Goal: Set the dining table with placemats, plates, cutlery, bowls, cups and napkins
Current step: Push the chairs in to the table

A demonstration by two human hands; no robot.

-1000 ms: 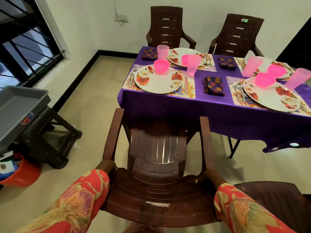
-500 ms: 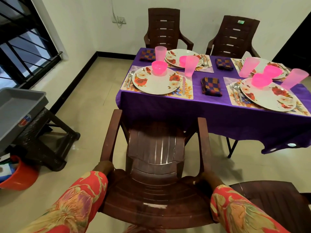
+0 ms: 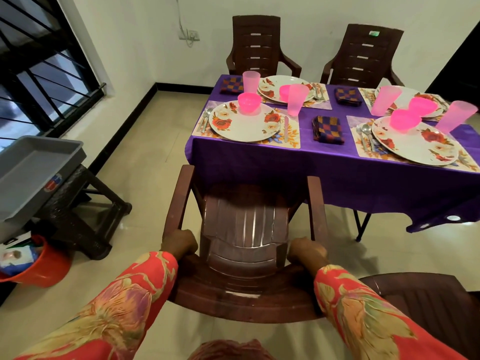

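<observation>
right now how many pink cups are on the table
4. One at the far left corner, one between the two left plates, one by the far right plate, one at the right edge. More could sit beyond the frame's right edge.

I am in a home dining room: a table set with plates, brown chairs around it.

Counter draped in purple cloth. On cloth: four floral placemats, near-left one; three checked napkins, middle one; pink cup beside near-left placemat.
</observation>
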